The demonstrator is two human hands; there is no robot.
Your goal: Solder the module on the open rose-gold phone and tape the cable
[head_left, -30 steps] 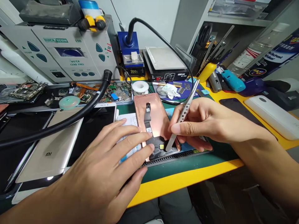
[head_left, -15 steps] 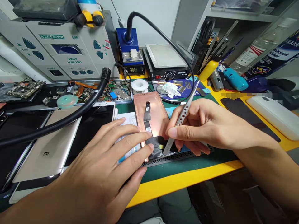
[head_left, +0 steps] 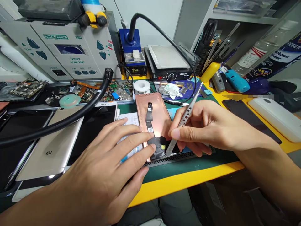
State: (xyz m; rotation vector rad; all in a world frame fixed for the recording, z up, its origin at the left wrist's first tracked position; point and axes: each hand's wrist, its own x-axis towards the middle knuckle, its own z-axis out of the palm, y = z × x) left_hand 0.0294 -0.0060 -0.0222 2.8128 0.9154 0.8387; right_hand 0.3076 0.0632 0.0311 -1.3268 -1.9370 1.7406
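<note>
A copper-coloured phone screen panel [head_left: 157, 110] lies back side up in front of me. A black flex cable [head_left: 149, 116] runs along it, and dark film [head_left: 158, 150] with a small yellow patch covers its near end. My left hand [head_left: 115, 157] is open, fingers spread, with fingertips resting on the panel's lower left part. Metal tweezers [head_left: 187, 114] with a row of holes sit between the thumb and fingers of my right hand [head_left: 199, 128]. Their pointed tips aim up and away; the blunt rear end is at the dark film.
A black hose [head_left: 77, 125] arcs over several phones [head_left: 51, 141] at left. Behind stand a hot-air station [head_left: 70, 53], a solder spool [head_left: 142, 86] and a heating plate [head_left: 169, 58]. Circuit boards [head_left: 119, 91] lie in a tray. A dark phone [head_left: 251, 117] lies at right.
The whole view has shifted slightly, so everything sits a little further right. Both hands, the tweezers and the panel keep nearly the same positions relative to each other.
</note>
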